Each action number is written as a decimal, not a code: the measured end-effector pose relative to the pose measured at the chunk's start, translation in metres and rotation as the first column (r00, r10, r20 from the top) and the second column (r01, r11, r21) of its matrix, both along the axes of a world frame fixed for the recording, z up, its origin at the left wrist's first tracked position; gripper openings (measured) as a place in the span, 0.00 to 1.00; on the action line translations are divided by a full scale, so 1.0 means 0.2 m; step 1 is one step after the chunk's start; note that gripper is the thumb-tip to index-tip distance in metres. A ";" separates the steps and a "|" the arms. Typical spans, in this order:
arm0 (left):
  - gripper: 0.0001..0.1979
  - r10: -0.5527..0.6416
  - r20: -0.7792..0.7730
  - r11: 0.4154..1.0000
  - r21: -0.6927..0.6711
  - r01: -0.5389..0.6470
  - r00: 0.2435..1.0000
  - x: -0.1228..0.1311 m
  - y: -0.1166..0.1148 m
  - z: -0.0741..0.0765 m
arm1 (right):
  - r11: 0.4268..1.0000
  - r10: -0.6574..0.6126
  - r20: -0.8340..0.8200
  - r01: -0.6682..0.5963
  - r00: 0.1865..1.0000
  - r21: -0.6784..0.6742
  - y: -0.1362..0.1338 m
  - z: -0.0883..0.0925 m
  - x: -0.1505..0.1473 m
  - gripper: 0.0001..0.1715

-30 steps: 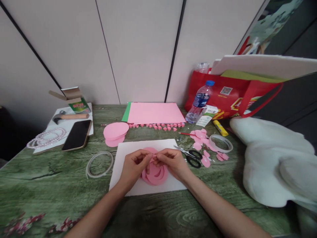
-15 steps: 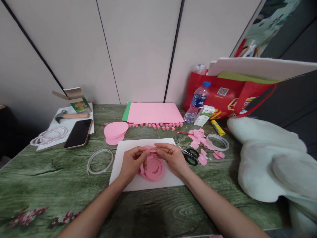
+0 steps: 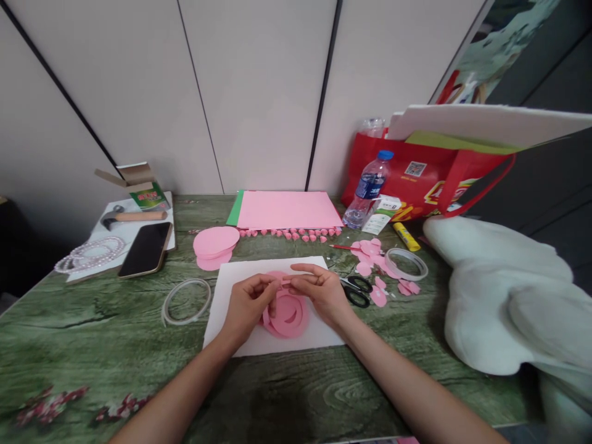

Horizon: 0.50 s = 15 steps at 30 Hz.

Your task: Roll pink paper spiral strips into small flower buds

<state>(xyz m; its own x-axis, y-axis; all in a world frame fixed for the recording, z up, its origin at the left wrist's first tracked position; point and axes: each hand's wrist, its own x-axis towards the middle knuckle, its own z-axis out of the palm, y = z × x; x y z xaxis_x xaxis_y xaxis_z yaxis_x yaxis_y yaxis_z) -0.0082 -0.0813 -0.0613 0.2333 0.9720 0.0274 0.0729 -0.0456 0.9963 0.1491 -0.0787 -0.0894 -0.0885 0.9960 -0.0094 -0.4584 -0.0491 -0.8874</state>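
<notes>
Both hands meet over a white sheet [image 3: 222, 320] in the middle of the table. My left hand [image 3: 252, 302] pinches one end of a pink paper strip [image 3: 287, 281]. My right hand [image 3: 321, 293] grips the other part of the strip between thumb and fingers, its index finger stretched above. Beneath the fingers lies a pink paper spiral [image 3: 296, 324], cut in curved bands, with part of it running up to the left hand. Fingertips hide some of the strip. Black-handled scissors [image 3: 356, 290] lie just right of my right hand, their blades partly behind it.
Pink paper circles [image 3: 215, 243] and a tape roll [image 3: 185, 302] lie left. Small paper roses [image 3: 296, 234] line the pink sheets [image 3: 289, 209]. Right are paper scraps [image 3: 370, 250], another tape roll [image 3: 407, 265], a glue stick [image 3: 407, 237], a bottle [image 3: 369, 191] and a white plush [image 3: 490, 296].
The fingers of my right hand have shifted slightly on the pink strip, the index finger lifting a little. My left hand stays almost where it was.
</notes>
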 end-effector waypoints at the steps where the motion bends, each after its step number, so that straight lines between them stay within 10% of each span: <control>1: 0.08 0.006 -0.004 1.000 0.000 -0.006 1.000 0.00 0.00 0.00 | 1.000 -0.003 0.008 0.003 1.000 -0.002 0.00 0.00 0.00 0.20; 15: 0.08 -0.026 0.036 0.999 -0.027 0.027 0.999 0.01 -0.01 0.01 | 0.999 -0.041 0.075 0.039 0.996 0.020 -0.02 0.03 -0.01 0.22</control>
